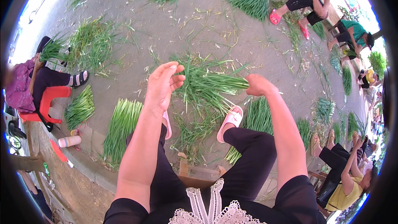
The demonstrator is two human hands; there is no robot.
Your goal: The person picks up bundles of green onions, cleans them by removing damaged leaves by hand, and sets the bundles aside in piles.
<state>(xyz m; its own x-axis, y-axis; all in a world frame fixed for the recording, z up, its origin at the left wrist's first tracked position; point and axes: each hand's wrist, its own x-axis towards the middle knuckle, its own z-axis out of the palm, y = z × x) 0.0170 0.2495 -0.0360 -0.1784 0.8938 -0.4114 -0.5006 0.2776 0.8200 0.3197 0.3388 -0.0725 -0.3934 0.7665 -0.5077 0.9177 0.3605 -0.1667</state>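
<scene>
The right hand [258,85] was closed in a fist around the cut ends of a bunch of green stalks [207,85], which fanned out leftward from it, held in the air above the concrete ground [199,25]. The left hand [162,84] was raised just left of the bunch, its fingers loosely together and slightly curled, the fingertips [179,76] at the leafy end of the stalks; whether they pinched any leaf could not be told. Below the hands, loose trimmings [195,130] lay scattered on the ground between the person's two pink sandals [230,120]. A neat pile of stalks [121,128] lay on the ground left of the left forearm, and another pile [258,118] lay behind the right knee. Further piles lay near the far edge of the ground, one of them a thick sheaf [252,1]. A person on a red stool [49,101] sat at the left edge, and other people sat along the right edge, one in a yellow shirt [345,191].
</scene>
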